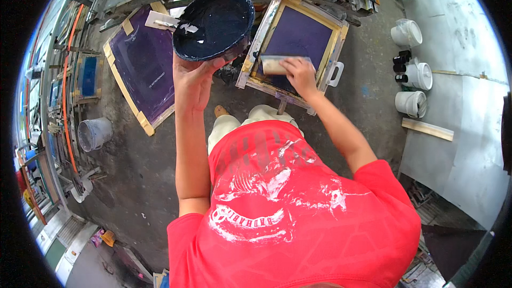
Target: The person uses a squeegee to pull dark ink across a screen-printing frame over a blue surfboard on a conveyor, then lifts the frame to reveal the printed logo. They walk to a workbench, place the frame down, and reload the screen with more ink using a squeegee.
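My left hand (194, 82) is wrapped around the lower side of a dark bucket (238, 48) and holds it up. Inside the bucket is thick, near-black ink (221, 24). A flat scraper with a pale handle (160, 20) leans over its left rim, its other end smeared with ink. My right hand (300, 76) grips a wood-handled squeegee (273, 66), fingers closed over its right part. The squeegee lies across the near part of a purple-meshed screen-printing frame (246, 76); whether its blade touches the mesh is hidden.
Left of the bucket, a second purple screen (140, 69) with tape along its edges stands tilted. A white handle (335, 74) sticks out from the printing frame's right side. White buckets (408, 33) line the right wall, and a grey pail (95, 133) is at left.
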A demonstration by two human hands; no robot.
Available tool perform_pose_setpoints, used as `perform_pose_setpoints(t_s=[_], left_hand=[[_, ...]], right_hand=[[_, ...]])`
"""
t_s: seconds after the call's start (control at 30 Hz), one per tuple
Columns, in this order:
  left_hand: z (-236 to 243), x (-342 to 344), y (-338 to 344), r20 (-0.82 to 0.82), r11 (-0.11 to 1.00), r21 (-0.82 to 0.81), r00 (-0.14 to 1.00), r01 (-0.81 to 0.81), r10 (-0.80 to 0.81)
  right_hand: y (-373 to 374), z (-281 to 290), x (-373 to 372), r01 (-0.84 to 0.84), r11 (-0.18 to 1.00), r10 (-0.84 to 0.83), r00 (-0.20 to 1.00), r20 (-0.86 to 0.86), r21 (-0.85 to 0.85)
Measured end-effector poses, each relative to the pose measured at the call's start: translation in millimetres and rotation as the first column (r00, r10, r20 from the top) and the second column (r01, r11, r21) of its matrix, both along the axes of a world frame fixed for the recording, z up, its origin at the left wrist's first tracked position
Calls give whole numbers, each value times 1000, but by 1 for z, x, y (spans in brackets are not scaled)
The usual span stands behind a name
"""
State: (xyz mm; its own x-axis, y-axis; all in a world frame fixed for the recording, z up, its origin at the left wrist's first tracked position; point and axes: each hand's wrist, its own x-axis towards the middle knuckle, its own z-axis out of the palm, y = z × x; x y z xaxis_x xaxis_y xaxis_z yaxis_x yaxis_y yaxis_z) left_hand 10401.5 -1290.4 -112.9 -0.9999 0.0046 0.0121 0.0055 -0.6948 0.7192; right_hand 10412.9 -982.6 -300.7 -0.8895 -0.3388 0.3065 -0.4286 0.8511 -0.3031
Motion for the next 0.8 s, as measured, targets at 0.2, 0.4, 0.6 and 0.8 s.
perform_pose_setpoints(t_s=[0.2,0.4,0.6,0.8], left_hand=[[-4,8,-2,-31,999,-27,999,-20,19],[-7,17,-5,65,998,-25,996,-61,62],[-7,18,-6,-7,992,-20,992,-123,123],[-13,14,-2,1,995,-16,995,-96,96]], right_hand=[[-8,-13,-81,-125,990,123,992,27,68],[-12,-35,-82,-223,972,211,967,143,72],[20,-34,-58,-330,940,297,915,272,84],[34,-11,-46,-173,983,159,968,193,57]])
